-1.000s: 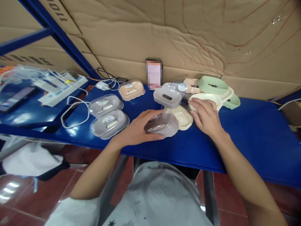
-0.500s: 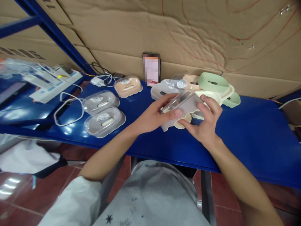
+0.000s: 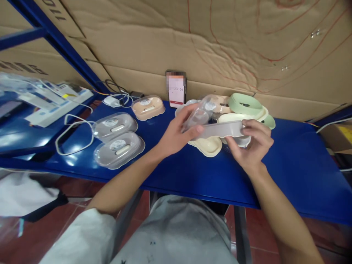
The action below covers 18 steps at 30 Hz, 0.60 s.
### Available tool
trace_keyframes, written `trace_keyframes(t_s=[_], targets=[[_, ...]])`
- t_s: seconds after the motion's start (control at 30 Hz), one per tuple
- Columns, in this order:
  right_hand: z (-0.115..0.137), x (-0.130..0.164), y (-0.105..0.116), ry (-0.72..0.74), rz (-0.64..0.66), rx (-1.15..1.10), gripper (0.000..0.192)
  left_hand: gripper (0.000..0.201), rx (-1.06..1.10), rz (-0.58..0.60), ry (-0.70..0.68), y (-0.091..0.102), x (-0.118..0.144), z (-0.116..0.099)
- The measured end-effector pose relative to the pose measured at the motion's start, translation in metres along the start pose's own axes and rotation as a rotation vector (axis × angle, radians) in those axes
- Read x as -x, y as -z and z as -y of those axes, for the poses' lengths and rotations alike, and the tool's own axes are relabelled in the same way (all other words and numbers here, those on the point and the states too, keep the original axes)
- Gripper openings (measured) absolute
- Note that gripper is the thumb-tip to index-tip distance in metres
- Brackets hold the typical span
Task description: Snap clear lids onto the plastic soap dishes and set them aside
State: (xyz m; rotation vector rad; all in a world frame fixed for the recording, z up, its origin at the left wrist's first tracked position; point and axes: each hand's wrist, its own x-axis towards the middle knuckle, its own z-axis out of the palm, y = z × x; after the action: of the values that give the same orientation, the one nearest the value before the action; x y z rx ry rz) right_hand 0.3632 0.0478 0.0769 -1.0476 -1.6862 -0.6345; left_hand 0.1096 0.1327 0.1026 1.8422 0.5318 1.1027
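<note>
- Cardboard sheets back a blue worktop (image 3: 288, 161), with a phone (image 3: 176, 89) propped against them.
- Left hand (image 3: 176, 134) has its grip closed on a clear lid (image 3: 196, 116), raised above the worktop.
- Right hand (image 3: 251, 145) pinches the grey soap dish (image 3: 222, 129), held level in the air just beside the lid.
- Cream dish (image 3: 207, 146) lies beneath them; three lidded soap boxes (image 3: 118, 148) sit well apart at left.

A phone (image 3: 176, 89) leaned against the cardboard wall (image 3: 220, 44) at 12 o'clock. 2 lidded grey soap boxes (image 3: 118, 148) and a peach one (image 3: 147, 106) sat on the blue table (image 3: 288, 165) toward 10 o'clock, beside a white cable (image 3: 72, 135).
</note>
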Motion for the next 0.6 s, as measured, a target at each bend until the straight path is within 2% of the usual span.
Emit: trace_keyframes(t_s=[0.07,0.17,0.23,0.33,0.47,0.6], targets=[[-0.005,0.0,0.004,0.002,-0.026,0.033,0.048,0.076,-0.168,-0.043,-0.075,0.007,-0.015,-0.002],[-0.014,0.001,0.01,-0.061,-0.064,0.134,0.059,0.085,-0.45,-0.049,-0.151,0.015,-0.058,-0.003],[-0.022,0.003,0.012,-0.115,-0.045,0.19,0.059,0.085,-0.589,-0.006,-0.132,0.015,-0.088,0.001],[-0.035,0.007,0.013,-0.133,0.005,0.254,0.045,0.08,-0.67,0.106,-0.076,0.008,-0.119,0.014],[-0.047,0.008,0.012,-0.069,-0.007,0.266,0.042,0.067,-0.685,0.197,-0.067,0.0,-0.125,0.037],[-0.048,0.009,0.012,-0.087,-0.007,0.259,0.043,0.069,-0.61,0.222,-0.1,0.006,-0.114,0.056]])
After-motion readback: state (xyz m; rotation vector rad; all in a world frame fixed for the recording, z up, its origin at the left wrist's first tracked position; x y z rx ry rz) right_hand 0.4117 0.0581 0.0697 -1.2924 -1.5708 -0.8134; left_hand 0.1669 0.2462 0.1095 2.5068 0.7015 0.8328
